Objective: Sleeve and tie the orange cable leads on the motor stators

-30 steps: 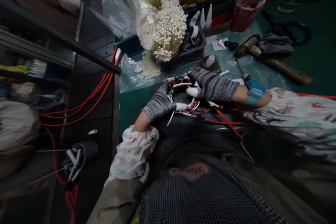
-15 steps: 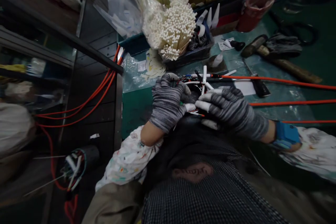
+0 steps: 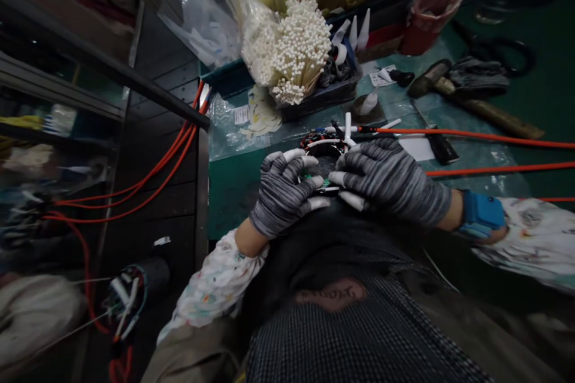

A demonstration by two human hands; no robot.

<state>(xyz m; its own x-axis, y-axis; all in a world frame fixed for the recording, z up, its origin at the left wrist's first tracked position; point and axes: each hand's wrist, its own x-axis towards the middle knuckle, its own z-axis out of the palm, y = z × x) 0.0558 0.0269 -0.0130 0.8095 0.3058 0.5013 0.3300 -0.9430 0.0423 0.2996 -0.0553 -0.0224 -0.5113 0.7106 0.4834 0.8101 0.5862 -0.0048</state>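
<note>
Both my hands wear grey striped gloves with white fingertips. Between them, at the bench's near edge, is what looks like a motor stator (image 3: 324,169), a dark round part with wound wires around its mouth. My left hand (image 3: 285,191) curls its fingers over the left and near rim. From the right, my right hand (image 3: 390,179) grips the opposite side, thumb below and fingers on the rim. White sleeving (image 3: 348,125) stands up at the far right of the rim, joined to an orange cable (image 3: 449,133). The fingers partly hide the wires at the near rim.
Behind lie a bundle of white-tipped sticks (image 3: 300,48), a dark bin (image 3: 321,96) and a red bucket (image 3: 422,21). A hammer (image 3: 489,111) and screwdriver (image 3: 442,146) lie right. Another wired cylinder (image 3: 153,278) sits lower left; a person's sleeve (image 3: 36,317) is beyond.
My left hand has shifted slightly down and left, uncovering more of the far-left windings. My right hand has moved slightly left and up. The person's sleeve at left has moved down.
</note>
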